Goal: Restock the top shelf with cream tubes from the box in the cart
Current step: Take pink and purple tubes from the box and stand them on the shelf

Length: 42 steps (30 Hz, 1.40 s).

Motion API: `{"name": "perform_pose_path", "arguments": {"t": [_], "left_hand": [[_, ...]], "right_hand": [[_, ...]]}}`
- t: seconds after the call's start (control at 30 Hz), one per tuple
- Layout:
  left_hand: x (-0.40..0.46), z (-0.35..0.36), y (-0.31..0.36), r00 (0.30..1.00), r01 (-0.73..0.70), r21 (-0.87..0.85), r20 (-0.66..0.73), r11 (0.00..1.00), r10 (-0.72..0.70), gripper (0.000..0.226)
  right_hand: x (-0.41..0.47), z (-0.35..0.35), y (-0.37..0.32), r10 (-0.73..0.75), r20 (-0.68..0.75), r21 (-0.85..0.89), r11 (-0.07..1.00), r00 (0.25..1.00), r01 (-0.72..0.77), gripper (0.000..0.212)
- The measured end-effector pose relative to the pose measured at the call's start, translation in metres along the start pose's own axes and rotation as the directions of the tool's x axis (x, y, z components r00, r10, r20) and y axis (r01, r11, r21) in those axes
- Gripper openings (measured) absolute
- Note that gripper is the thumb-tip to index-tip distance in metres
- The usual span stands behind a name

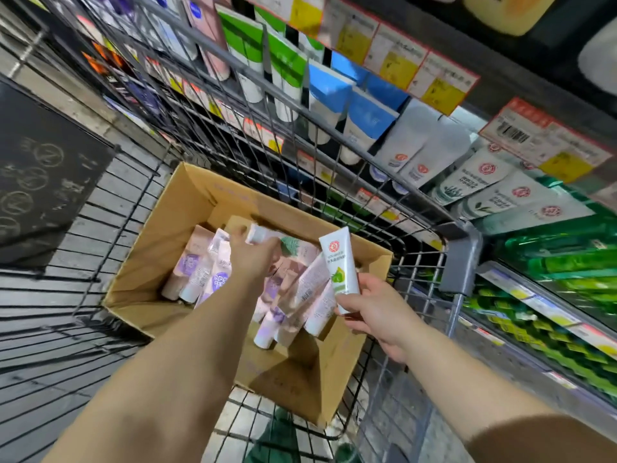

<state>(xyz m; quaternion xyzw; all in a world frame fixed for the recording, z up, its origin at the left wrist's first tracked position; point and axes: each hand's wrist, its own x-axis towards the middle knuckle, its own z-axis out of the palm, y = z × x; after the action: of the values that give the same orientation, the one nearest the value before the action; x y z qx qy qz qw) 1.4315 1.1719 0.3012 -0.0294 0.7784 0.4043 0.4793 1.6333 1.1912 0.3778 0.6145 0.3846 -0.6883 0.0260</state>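
Reaching left hand (pixel 253 253) inside box (pixel 140 262); right hand (pixel 374 312) grips tube (pixel 340 262) above rim.

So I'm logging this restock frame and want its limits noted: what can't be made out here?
- Left hand, head view: its fingers are blurred by motion, so its grip on a white tube is unclear.
- Tubes deep in the cardboard box: hidden under the left forearm and other tubes, so no count.
- Price tags: print blurred.
- White tube with green print: lower end hidden by the right hand.

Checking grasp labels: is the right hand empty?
No, the right hand holds a white tube with a green leaf print upright above the cardboard box.
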Motion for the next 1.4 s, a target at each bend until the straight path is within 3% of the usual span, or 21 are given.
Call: {"name": "perform_pose_path", "arguments": {"t": [0.13, 0.23, 0.3, 0.37, 0.43, 0.5, 0.6, 0.73, 0.87, 0.97, 1.1, 1.27, 1.4], "left_hand": [[-0.014, -0.035, -0.006, 0.990, 0.038, 0.273, 0.120, 0.961, -0.073, 0.032], [-0.038, -0.054, -0.008, 0.966, 0.068, 0.560, 0.169, 0.826, -0.194, 0.039], [-0.059, -0.065, -0.005, 0.922, 0.120, 0.598, 0.228, 0.792, -0.312, 0.042], [-0.081, -0.074, 0.002, 0.866, 0.170, 0.547, 0.314, 0.820, -0.389, 0.022], [-0.102, -0.080, 0.011, 0.854, 0.179, 0.421, 0.382, 0.889, -0.353, 0.006], [-0.123, -0.084, 0.025, 0.844, 0.151, 0.298, 0.457, 0.943, -0.280, 0.012], [-0.157, -0.081, 0.053, 0.771, 0.054, 0.227, 0.610, 0.972, -0.185, 0.021], [-0.229, -0.059, 0.090, 0.733, -0.124, 0.147, 0.680, 0.981, -0.010, 0.039], [-0.312, -0.019, 0.105, 0.600, -0.283, 0.030, 0.786, 0.959, 0.153, 0.033], [-0.388, 0.020, 0.093, 0.560, -0.399, -0.026, 0.785, 0.917, 0.266, 0.029], [-0.503, 0.087, 0.057, 0.453, -0.524, -0.028, 0.837, 0.851, 0.306, 0.030], [-0.639, 0.180, 0.011, 0.236, -0.617, -0.076, 0.932, 0.783, 0.276, 0.023], [-0.724, 0.242, -0.024, 0.081, -0.682, -0.084, 0.979, 0.727, 0.189, 0.040]], "right_hand": [[-0.013, 0.006, -0.008, 0.010, -0.023, -0.017, 1.000, 1.000, -0.011, 0.038], [-0.030, 0.010, -0.016, -0.004, -0.047, -0.043, 0.999, 0.999, 0.002, 0.040], [-0.044, 0.011, -0.024, -0.028, -0.048, -0.061, 0.998, 0.998, 0.025, 0.046], [-0.061, 0.008, -0.032, -0.051, -0.052, -0.066, 0.997, 0.997, 0.047, 0.049], [-0.081, 0.004, -0.042, -0.078, -0.060, -0.056, 0.996, 0.995, 0.075, 0.044], [-0.099, -0.001, -0.049, -0.124, -0.074, -0.047, 0.992, 0.989, 0.121, 0.043], [-0.132, -0.012, -0.058, -0.203, -0.089, 0.016, 0.979, 0.975, 0.205, 0.031], [-0.185, -0.044, -0.064, -0.320, -0.124, 0.078, 0.941, 0.939, 0.331, 0.024], [-0.259, -0.101, -0.048, -0.425, -0.184, 0.158, 0.877, 0.886, 0.454, 0.016], [-0.326, -0.155, -0.011, -0.499, -0.253, 0.195, 0.813, 0.829, 0.549, 0.018], [-0.421, -0.237, 0.069, -0.559, -0.364, 0.174, 0.745, 0.745, 0.644, 0.015], [-0.525, -0.335, 0.169, -0.561, -0.563, 0.128, 0.667, 0.607, 0.734, 0.013], [-0.583, -0.392, 0.239, -0.517, -0.677, 0.146, 0.603, 0.524, 0.784, 0.015]]}}
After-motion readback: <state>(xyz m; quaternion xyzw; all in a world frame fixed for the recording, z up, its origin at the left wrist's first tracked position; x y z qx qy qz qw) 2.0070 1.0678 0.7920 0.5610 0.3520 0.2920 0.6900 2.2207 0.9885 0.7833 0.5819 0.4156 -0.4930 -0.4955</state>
